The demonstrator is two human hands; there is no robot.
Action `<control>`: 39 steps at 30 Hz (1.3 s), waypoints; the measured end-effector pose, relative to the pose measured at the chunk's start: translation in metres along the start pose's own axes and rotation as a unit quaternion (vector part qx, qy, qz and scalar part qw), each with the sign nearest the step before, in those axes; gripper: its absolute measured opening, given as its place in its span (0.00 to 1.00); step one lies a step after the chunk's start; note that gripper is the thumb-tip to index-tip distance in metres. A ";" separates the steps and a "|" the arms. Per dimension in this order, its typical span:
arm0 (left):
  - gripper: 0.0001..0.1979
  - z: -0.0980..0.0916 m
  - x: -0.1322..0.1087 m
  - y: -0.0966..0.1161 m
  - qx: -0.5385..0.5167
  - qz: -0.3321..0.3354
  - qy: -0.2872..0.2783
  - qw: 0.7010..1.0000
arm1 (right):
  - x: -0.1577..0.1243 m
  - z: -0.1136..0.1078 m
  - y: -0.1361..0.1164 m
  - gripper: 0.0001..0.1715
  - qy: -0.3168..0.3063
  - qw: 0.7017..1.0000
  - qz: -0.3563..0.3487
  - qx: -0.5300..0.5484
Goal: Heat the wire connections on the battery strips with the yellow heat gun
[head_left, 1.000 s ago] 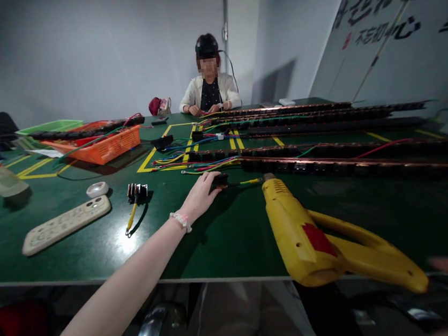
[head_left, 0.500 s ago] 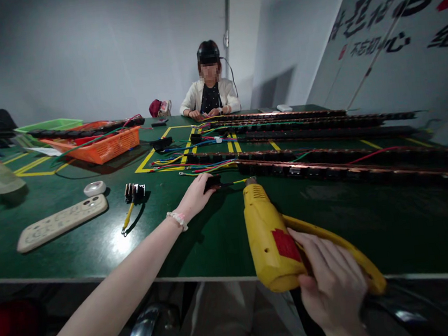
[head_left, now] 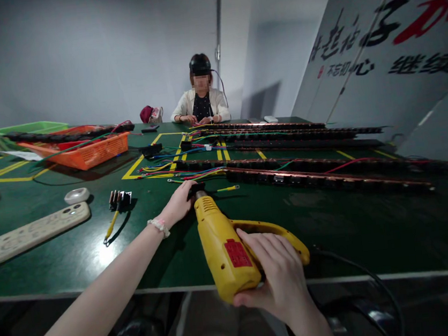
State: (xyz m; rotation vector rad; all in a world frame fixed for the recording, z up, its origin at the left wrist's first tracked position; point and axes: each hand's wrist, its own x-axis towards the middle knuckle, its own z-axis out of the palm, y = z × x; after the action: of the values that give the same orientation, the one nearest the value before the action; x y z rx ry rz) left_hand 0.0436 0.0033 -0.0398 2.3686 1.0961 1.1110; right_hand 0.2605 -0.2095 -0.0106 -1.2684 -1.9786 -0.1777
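Note:
My left hand (head_left: 178,201) is closed on a small black connector (head_left: 196,189), from which a short lead with a yellow sleeve (head_left: 227,188) and a metal lug points right. In my right hand (head_left: 273,265) is a yellow heat gun (head_left: 224,243) with a red label, gripped round its body and handle. The gun's metal nozzle is close to the black connector, left of the yellow sleeve; whether they touch I cannot tell. A second connector (head_left: 120,200) with a yellow-sleeved lead lies on the green table (head_left: 159,275) to the left.
Long black strips with copper bars (head_left: 326,180) and coloured wires stretch across the table. A phone (head_left: 35,232), a small white round item (head_left: 76,195) and an orange basket (head_left: 99,152) are at the left. Across the table sits a person (head_left: 201,103).
The heat gun in my right hand has moved left along the lead, from the yellow end towards the black connector. The whole view has shifted a little to the right.

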 end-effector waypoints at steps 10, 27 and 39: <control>0.15 0.000 0.001 0.005 0.028 -0.006 -0.002 1.000 | -0.012 -0.011 0.033 0.52 0.021 0.997 -0.032 -0.072; 0.14 0.001 0.000 0.005 0.025 -0.010 -0.009 1.000 | -0.039 -0.050 0.105 0.23 0.116 0.947 -0.002 -0.300; 0.15 0.002 0.001 0.003 0.031 -0.004 -0.012 0.999 | -0.031 -0.011 0.049 0.16 0.132 0.952 0.034 -0.275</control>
State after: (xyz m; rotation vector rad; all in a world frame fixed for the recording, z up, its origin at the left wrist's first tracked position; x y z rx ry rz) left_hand 0.0468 0.0020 -0.0395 2.4149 1.1470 1.0575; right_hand 0.3130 -0.2124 -0.0369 -1.5570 -1.7028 -0.8674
